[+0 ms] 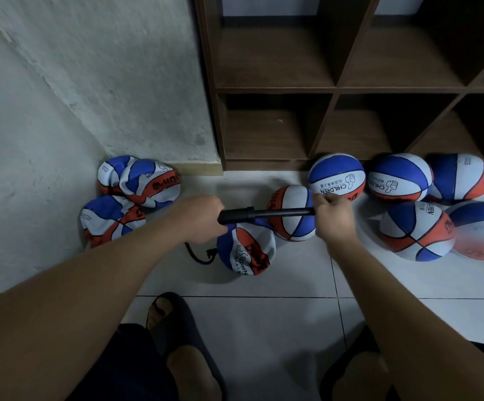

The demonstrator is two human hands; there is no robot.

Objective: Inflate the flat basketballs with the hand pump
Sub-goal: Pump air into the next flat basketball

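Note:
A black hand pump point(264, 214) lies level between my hands. My left hand point(199, 219) grips its thick barrel end, and my right hand point(332, 215) is closed on the handle end of the thin rod. A black hose point(199, 256) curls from under my left hand down to a flat, crumpled blue, white and orange basketball point(246, 251) on the floor just below the pump. Three more flat balls point(136, 183) are piled at the left against the wall. A round ball point(291, 217) sits right behind the pump.
Several inflated balls point(400, 178) cluster at the right in front of a dark wooden cubby shelf point(336, 89). A rough white wall point(61, 111) is at the left. The floor is white tile point(264, 322). My knees and a sandalled foot point(174, 322) are at the bottom.

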